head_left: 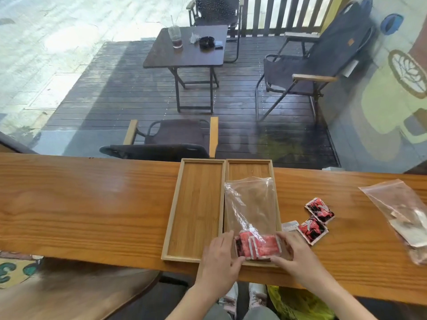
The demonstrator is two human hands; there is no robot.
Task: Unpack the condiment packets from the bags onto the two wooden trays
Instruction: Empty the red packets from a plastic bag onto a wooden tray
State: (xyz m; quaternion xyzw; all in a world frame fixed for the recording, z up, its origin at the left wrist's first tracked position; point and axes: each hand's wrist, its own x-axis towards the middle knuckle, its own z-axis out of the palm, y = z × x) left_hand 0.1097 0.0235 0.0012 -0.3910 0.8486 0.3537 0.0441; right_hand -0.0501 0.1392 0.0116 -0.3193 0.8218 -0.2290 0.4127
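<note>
Left hand (218, 256): laid at the near left corner of the right tray, fingers curled against the left end of the red packets through the clear bag.
Right hand (292, 252): set at the near right corner of the right tray, fingers and thumb closed on the right end of the same bundle.
Red packets (257, 245): bunched inside the clear bag, held between both hands over the near end of the right tray.
Clear bag (250, 204): spread along the right tray from its near end toward its far end, mostly flat and see-through.
Right tray (248, 168): placed on the wooden counter (92, 204), its far end left uncovered.
Left tray (196, 204): touching the right tray's left side, nothing seen in it.
Loose packets (316, 218): three red-and-black sachets scattered on the counter just right of the right tray, beside a small pale packet (290, 226).
Second bag (402, 215): found well to the right of the right tray, with pale contents that cannot be made out.
</note>
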